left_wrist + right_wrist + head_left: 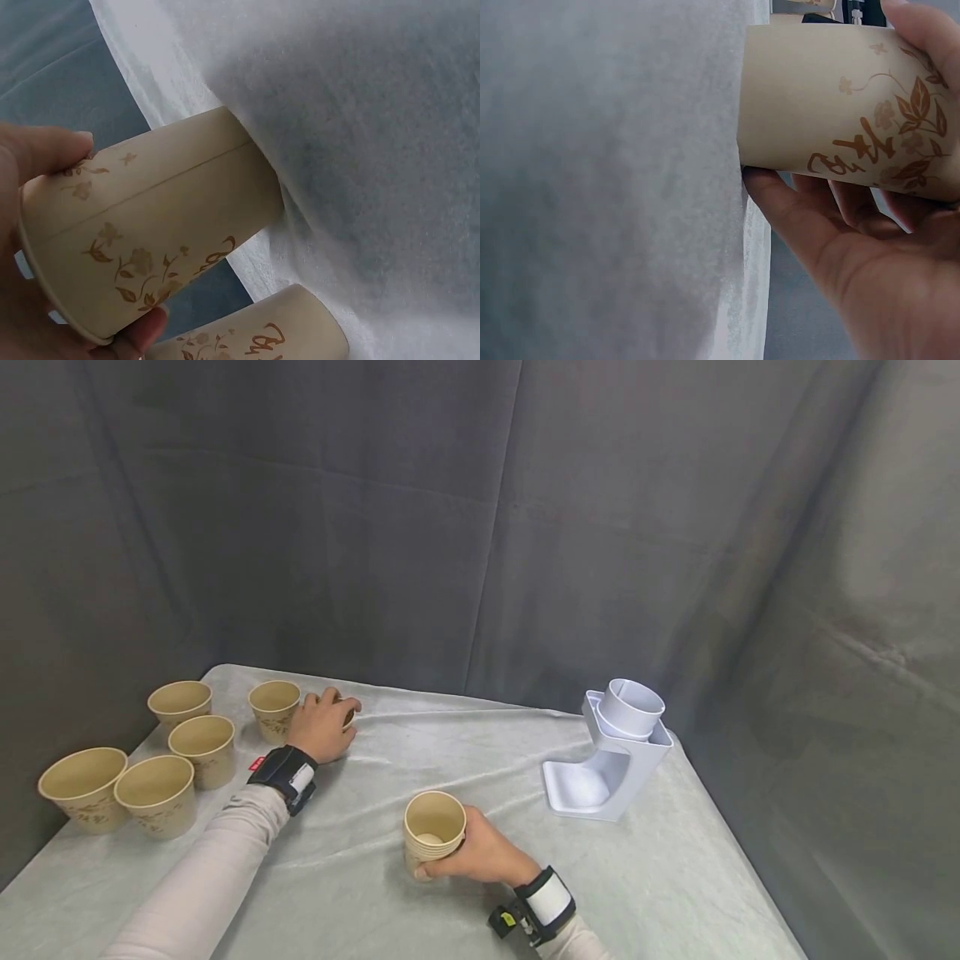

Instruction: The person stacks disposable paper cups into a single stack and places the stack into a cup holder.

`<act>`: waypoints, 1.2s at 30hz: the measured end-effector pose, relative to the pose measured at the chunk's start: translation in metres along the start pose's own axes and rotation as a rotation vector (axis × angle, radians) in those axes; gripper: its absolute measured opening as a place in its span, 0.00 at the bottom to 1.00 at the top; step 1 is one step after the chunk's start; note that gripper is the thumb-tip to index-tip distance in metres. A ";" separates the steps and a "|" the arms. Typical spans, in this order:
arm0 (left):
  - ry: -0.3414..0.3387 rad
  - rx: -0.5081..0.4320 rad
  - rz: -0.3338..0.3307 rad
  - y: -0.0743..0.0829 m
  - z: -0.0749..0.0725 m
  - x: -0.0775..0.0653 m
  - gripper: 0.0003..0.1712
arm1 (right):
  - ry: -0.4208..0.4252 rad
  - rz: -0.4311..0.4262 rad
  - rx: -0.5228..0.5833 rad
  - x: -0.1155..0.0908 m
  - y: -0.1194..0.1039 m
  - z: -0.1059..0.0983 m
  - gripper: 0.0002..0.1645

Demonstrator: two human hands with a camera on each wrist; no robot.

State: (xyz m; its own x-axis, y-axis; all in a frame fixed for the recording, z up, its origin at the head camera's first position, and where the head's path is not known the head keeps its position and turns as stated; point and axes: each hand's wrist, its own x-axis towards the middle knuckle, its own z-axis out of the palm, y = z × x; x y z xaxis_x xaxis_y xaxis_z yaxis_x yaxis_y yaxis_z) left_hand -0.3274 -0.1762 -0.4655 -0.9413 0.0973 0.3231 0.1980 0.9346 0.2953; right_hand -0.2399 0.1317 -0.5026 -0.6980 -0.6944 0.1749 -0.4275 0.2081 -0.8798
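Toward the back left of the table, my left hand (324, 722) grips a beige paper cup (150, 225) around its rim. That cup has a brown flower print, and its base meets the cloth; in the head view the hand hides most of it. Just left of it stands another paper cup (274, 706). At the front middle, my right hand (483, 852) holds a stack of paper cups (423, 853) from its right side, thumb in front. Several rims show in the stack, which stands upright with its opening up.
Several more paper cups stand upright on the left, among them one at the near left (90, 806) and one at the back (180, 703). A white plastic stand (637, 777) with a round tube on top is at the right. Grey curtains (480, 527) rise behind the cloth-covered table (360, 893).
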 end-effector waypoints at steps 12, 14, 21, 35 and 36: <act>0.059 -0.112 0.010 -0.002 -0.019 -0.009 0.25 | -0.006 0.003 -0.001 0.000 0.000 -0.001 0.45; 0.063 -0.136 0.009 0.000 -0.023 -0.011 0.25 | -0.009 0.003 -0.002 0.000 0.000 -0.001 0.45; 0.125 -0.146 0.007 0.008 -0.029 -0.020 0.22 | -0.008 0.002 -0.009 0.001 0.001 -0.001 0.46; 0.189 -0.259 0.043 0.061 -0.055 -0.040 0.23 | -0.009 0.002 0.002 0.000 0.002 -0.001 0.46; 0.192 -0.276 0.052 0.065 -0.057 -0.042 0.23 | -0.010 0.003 0.003 0.000 0.002 -0.001 0.46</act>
State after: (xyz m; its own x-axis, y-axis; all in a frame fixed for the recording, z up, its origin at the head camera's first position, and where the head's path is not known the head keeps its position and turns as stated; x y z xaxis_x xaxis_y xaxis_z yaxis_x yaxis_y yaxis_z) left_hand -0.2595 -0.1387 -0.4084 -0.8644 0.0517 0.5002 0.3357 0.7998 0.4975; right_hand -0.2416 0.1326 -0.5034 -0.6938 -0.7003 0.1681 -0.4238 0.2083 -0.8815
